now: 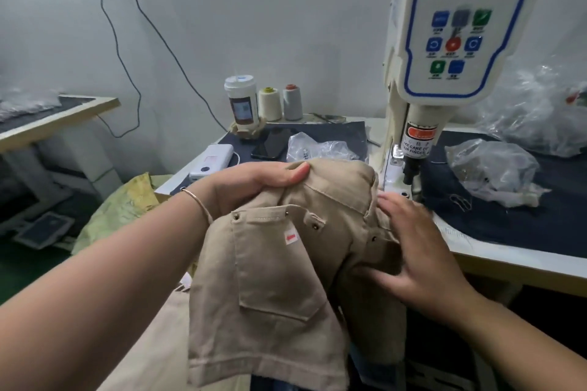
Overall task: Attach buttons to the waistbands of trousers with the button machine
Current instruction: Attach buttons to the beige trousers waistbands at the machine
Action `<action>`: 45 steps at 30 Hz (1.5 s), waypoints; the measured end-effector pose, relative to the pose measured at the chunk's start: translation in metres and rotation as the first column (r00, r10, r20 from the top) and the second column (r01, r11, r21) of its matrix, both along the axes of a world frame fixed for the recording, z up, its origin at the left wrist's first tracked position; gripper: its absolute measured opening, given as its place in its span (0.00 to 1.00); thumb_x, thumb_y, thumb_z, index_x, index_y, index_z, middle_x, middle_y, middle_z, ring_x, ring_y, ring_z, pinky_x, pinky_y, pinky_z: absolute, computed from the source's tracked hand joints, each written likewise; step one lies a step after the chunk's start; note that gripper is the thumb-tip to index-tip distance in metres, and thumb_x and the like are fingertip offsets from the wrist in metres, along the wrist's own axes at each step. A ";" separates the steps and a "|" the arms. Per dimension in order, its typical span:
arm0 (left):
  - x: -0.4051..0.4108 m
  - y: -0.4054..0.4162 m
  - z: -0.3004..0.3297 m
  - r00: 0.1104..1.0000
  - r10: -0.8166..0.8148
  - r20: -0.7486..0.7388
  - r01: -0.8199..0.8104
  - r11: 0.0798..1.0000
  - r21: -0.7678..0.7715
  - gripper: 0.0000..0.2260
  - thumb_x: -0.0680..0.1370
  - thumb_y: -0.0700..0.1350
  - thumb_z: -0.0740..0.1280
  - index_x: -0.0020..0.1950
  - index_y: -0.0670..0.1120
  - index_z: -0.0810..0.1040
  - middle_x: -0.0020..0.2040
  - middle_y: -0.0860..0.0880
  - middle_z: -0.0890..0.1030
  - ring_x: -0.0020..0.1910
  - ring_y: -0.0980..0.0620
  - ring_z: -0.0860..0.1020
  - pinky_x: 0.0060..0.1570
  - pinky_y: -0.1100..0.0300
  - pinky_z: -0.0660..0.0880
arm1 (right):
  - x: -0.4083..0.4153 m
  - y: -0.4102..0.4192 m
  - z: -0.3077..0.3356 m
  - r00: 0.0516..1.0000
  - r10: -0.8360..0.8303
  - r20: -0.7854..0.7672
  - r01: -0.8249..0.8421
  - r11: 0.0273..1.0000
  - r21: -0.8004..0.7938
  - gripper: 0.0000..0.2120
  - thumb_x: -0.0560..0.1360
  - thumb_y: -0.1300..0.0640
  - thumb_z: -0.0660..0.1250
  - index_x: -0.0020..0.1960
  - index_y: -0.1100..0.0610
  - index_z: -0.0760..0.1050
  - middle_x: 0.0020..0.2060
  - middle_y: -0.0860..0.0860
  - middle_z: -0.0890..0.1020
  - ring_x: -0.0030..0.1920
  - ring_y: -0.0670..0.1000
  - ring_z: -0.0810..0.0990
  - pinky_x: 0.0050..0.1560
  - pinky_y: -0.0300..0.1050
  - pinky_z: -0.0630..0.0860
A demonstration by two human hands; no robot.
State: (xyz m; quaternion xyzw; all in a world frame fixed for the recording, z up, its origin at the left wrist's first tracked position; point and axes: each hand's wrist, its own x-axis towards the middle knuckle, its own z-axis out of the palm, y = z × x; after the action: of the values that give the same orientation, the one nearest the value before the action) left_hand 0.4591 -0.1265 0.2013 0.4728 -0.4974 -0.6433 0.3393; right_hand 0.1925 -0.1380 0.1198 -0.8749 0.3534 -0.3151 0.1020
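Beige trousers [270, 270] hang over the table's front edge, back pocket facing me, with small metal rivets and a red-marked sticker on the pocket. My left hand [254, 181] grips the bunched waistband at the top left. My right hand [416, 247] lies flat with spread fingers on the waistband's right side, fingertips close to the machine's base. The white button machine [451, 41] stands just behind, its control panel facing me and its black punch head [413, 168] above the base plate, right of the waistband's end.
On the dark-topped table [508, 225] lie clear plastic bags [495, 168] of small parts, a phone [273, 143], a white power bank [212, 162], thread cones [270, 103] and a jar [241, 105]. A second table [63, 114] stands at left; a foot pedal [44, 228] is on the floor.
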 end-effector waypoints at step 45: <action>-0.041 0.160 -0.022 0.351 -0.104 0.931 0.323 0.946 -0.016 0.16 0.78 0.59 0.66 0.40 0.48 0.77 0.35 0.52 0.82 0.35 0.54 0.80 0.41 0.56 0.77 | 0.038 0.109 -0.028 0.923 0.363 -0.127 -0.342 0.925 0.165 0.09 0.76 0.53 0.67 0.55 0.54 0.80 0.53 0.46 0.79 0.55 0.50 0.74 0.56 0.47 0.72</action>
State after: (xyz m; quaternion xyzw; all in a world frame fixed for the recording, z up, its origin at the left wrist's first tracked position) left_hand 0.4177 0.0331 0.1797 0.6441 -0.7193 -0.2580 -0.0363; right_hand 0.2307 -0.0286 0.0923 -0.9367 0.2180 -0.1971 0.1902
